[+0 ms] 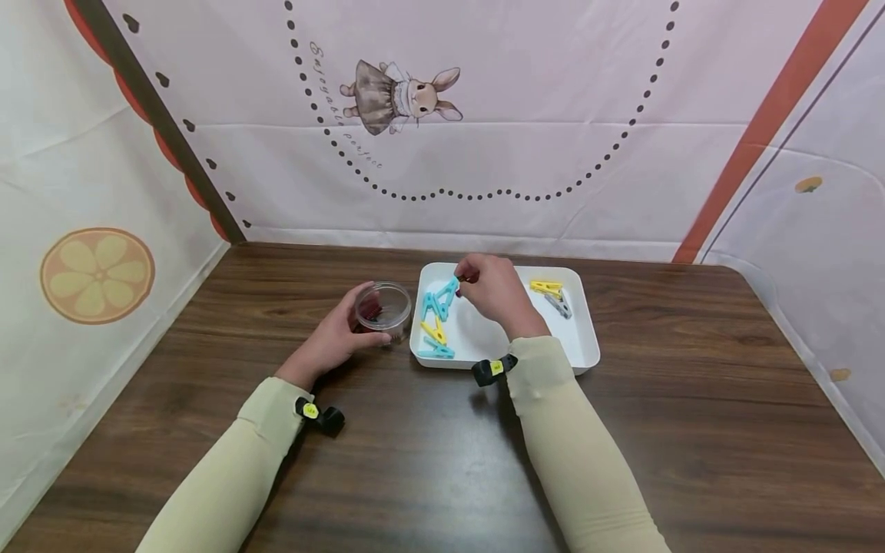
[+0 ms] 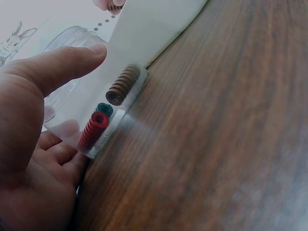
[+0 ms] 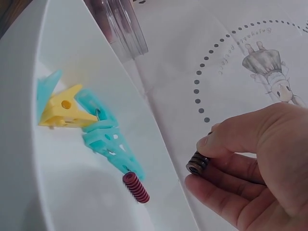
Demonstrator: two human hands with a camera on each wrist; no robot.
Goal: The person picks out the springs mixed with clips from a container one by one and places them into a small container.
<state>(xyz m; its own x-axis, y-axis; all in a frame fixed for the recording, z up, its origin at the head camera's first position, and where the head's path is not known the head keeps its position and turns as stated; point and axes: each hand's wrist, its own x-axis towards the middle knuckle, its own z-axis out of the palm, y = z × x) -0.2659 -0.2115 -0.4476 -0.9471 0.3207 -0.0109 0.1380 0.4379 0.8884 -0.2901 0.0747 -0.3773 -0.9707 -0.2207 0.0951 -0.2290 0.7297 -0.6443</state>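
My left hand point(image 1: 326, 342) holds a clear round plastic jar point(image 2: 72, 91) by its side, thumb on one side and fingers around the other. Inside the jar lie a brown coil spring point(image 2: 123, 85), a red one point(image 2: 93, 131) and a green one point(image 2: 104, 109). Above the left part of a white tray point(image 1: 477, 338), my right hand point(image 1: 496, 292) pinches a dark brown coil spring point(image 3: 197, 163) between thumb and fingers. A dark red spring point(image 3: 136, 187) lies in the tray, beside a turquoise clothespin point(image 3: 113, 149).
More turquoise clothespins point(image 1: 437, 349) and a yellow one point(image 1: 434, 331) lie at the tray's left end. Toward its right end are a yellow clothespin point(image 1: 546, 287) and a grey one point(image 1: 558, 305). The dark wooden table point(image 1: 415, 461) meets a printed cloth point(image 1: 525, 153) at the back.
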